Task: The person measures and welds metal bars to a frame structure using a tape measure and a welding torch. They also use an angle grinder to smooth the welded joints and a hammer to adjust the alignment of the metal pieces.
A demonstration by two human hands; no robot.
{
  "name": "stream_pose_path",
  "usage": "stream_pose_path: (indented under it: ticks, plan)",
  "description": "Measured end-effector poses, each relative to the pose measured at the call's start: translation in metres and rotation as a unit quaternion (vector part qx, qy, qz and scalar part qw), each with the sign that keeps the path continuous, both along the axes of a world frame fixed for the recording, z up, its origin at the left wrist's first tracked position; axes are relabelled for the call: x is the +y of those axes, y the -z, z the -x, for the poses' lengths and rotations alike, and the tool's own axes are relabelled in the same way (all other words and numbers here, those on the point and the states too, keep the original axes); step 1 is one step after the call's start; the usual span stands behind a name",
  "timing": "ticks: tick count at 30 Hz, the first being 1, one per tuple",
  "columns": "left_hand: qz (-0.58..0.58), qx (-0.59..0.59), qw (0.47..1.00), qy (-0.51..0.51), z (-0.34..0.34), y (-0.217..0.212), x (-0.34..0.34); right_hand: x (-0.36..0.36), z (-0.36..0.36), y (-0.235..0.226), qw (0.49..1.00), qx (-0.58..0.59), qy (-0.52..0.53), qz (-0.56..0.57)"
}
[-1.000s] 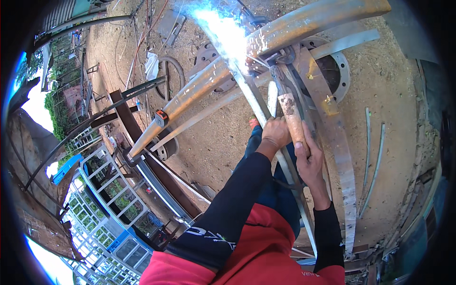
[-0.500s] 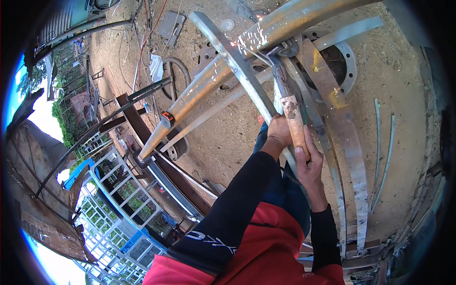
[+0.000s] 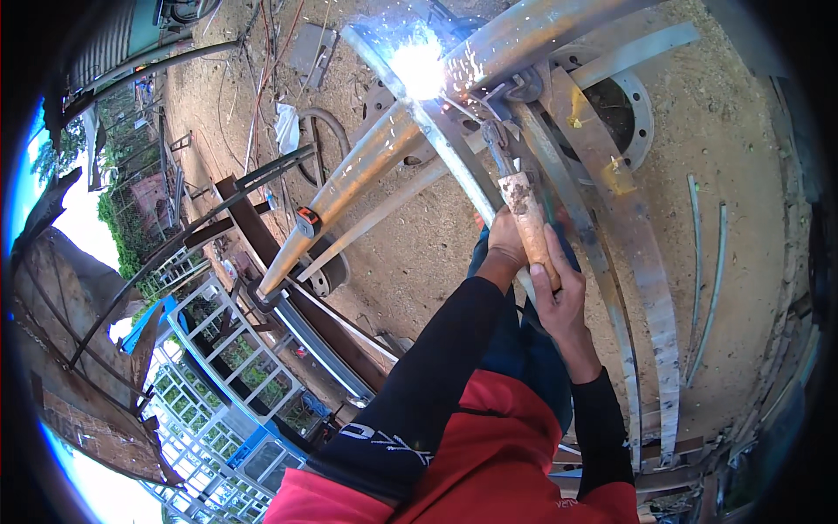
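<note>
Sandy ground beneath right hand around welding holder

sandy brown ground, rough, speckled with small bits. holed wheel rim flat on it, partly covered. right of rim, nearer person: two thin strips, side by side, apart. left of rim: second holed disc, partly hidden. farther left of rim: dark hoop, crumpled white cloth. left and slightly beyond rim: flat grey plate.
</note>
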State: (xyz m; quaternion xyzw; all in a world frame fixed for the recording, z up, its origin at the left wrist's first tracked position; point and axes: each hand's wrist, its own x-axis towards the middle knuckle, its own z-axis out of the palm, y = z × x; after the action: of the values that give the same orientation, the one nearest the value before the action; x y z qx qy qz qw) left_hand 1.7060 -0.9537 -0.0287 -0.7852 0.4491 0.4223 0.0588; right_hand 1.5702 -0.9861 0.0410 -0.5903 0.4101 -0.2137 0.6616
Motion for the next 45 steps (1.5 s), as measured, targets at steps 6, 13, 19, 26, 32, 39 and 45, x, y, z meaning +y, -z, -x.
stream_pose_path:
  ticks: [6, 13, 19, 26, 32, 39, 45]
  plan:
    - [-0.004, 0.004, 1.000, -0.015, 0.000, 0.007, 0.005, -0.002, 0.000, -0.005, 1.000, 0.002, 0.000, -0.028]
    - [0.030, -0.057, 0.992, 0.106, 0.004, -0.003, -0.004, -0.002, 0.007, -0.005, 1.000, -0.015, 0.024, -0.013]
    - [0.037, -0.045, 0.991, 0.122, 0.001, 0.004, 0.000, -0.003, 0.004, 0.002, 1.000, -0.005, 0.007, -0.004]
    - [0.098, -0.060, 0.993, 0.033, 0.005, 0.012, 0.008, 0.000, -0.001, 0.001, 1.000, -0.016, 0.005, -0.014]
    - [0.097, 0.009, 0.990, -0.101, 0.003, 0.000, -0.001, 0.001, 0.002, 0.004, 1.000, -0.011, 0.019, 0.003]
    - [0.054, -0.062, 0.991, 0.104, 0.004, 0.014, 0.006, 0.005, 0.005, 0.001, 1.000, -0.002, 0.021, -0.004]
    - [0.166, 0.058, 0.971, -0.159, 0.006, 0.031, 0.026, 0.008, 0.000, 0.006, 1.000, -0.008, 0.009, -0.002]
